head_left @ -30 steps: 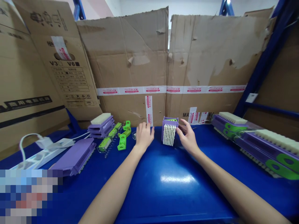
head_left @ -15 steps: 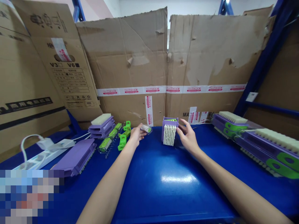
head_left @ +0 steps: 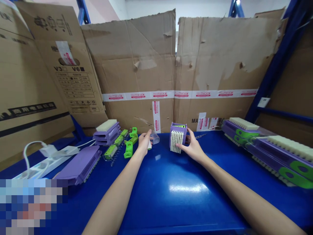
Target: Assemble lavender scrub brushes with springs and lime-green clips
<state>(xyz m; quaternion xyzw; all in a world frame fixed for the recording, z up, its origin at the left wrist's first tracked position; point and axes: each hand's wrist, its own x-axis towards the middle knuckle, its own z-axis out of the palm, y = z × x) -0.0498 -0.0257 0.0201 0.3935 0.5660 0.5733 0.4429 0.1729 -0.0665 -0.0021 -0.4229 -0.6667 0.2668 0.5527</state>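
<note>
A short purple brush block [head_left: 178, 136] with white bristles facing me stands upright on the blue table [head_left: 171, 189], near the cardboard wall. My right hand [head_left: 192, 147] wraps its fingers round the block's right side and lower edge. My left hand [head_left: 143, 142] is closed on a small clear plastic cap [head_left: 154, 137] just left of the block; something small and white shows beside its fingers.
Left of my hands lie green clips [head_left: 129, 145], a spring [head_left: 116, 153], a stacked purple brush [head_left: 107, 132], a flat purple cover [head_left: 79, 164] and a white power strip [head_left: 46, 160]. A row of purple-and-green brushes [head_left: 266, 148] runs along the right. Cardboard boxes [head_left: 156, 68] wall off the back.
My left hand lifted the small clear piece off the table and has turned it, holding it left of the block. My right hand has shifted from touching the block's side to gripping it.
</note>
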